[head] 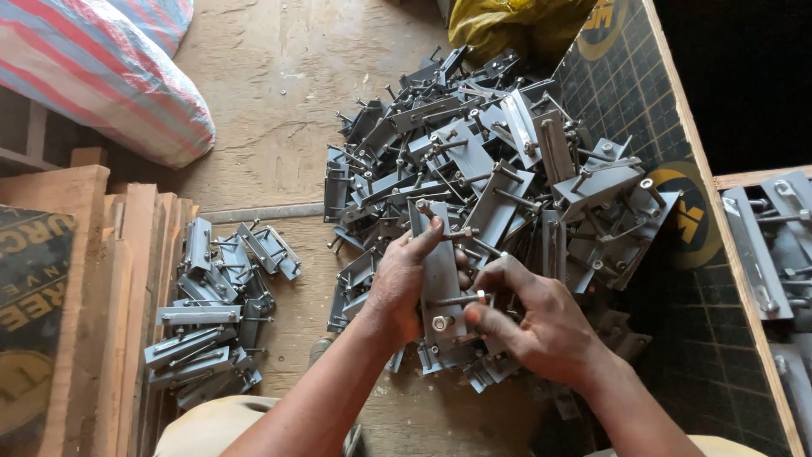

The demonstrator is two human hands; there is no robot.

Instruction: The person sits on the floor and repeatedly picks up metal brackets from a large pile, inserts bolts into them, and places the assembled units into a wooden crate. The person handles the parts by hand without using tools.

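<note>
Bracket point(441, 279) upright between both hands, left fingers point(425, 239) and right fingers point(489, 275) clamped around it.

- A grey metal bracket point(441, 271), a flat, long plate standing nearly upright over the big heap, clasped along its left edge.
- A threaded bolt point(457, 300) lies crosswise through the plate, with a round nut below it.

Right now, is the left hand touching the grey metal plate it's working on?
Touching. The head view shows the left hand wrapped around the upright grey metal plate, thumb pressed on its top edge, with no gap visible.
</note>
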